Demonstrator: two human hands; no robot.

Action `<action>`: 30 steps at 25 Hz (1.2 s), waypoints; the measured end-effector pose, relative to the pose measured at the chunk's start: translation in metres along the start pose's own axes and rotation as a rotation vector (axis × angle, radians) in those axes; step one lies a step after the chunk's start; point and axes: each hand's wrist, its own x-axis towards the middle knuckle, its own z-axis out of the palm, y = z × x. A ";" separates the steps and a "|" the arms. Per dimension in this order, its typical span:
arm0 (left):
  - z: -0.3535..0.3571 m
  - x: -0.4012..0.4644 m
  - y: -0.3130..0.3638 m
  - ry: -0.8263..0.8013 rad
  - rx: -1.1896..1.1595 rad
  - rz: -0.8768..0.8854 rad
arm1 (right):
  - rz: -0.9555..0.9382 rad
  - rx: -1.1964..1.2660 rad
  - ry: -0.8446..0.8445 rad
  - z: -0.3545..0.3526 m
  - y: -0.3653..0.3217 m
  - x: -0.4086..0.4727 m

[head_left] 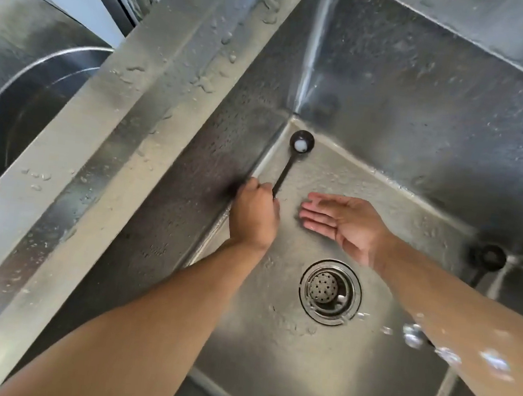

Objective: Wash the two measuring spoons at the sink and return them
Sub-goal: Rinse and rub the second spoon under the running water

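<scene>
Filling most of the view is a deep stainless steel sink (422,101), brushed metal with flat walls, sharp welded corners and water beads all over its wide rim. Off to the left sits a big round steel pot (22,117), smooth and shiny inside. Down on the sink floor is a round drain (330,291) with a domed, perforated strainer in the middle. The person's left hand (254,211) is curled tight round the thin handle of a black measuring spoon (300,144), small round bowl pointing up toward the far corner, with something pale and glossy sitting in it. The right hand (344,220) hovers just beside it, palm up, fingers straight and relaxed, holding nothing, looks wet. A second black spoon (489,256) lies by the right wall, kinda blurry.
</scene>
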 end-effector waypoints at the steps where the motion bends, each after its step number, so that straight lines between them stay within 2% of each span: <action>1: 0.003 0.001 0.000 0.015 -0.012 -0.001 | -0.001 -0.011 -0.009 0.003 -0.002 0.005; 4: 0.007 0.006 0.000 0.034 -0.101 -0.073 | 0.017 -0.051 -0.021 0.007 -0.006 0.016; 6: 0.006 0.007 0.003 0.016 -0.224 -0.188 | 0.029 -0.051 -0.018 0.008 -0.006 0.017; 9: 0.008 0.004 0.010 -0.052 -0.443 -0.384 | 0.020 -0.040 -0.004 0.009 -0.002 0.015; 12: 0.008 0.000 0.018 -0.160 -0.672 -0.453 | 0.009 -0.022 0.011 0.010 0.000 0.011; 15: 0.006 -0.009 0.022 -0.228 -0.823 -0.455 | 0.002 -0.026 0.026 0.009 -0.002 0.006; 21: -0.007 -0.042 0.032 -0.309 -0.914 -0.446 | 0.030 -0.070 0.052 -0.003 0.002 -0.024; 30: -0.048 -0.102 0.045 -0.432 -0.858 -0.316 | 0.010 -0.051 0.079 -0.011 0.028 -0.107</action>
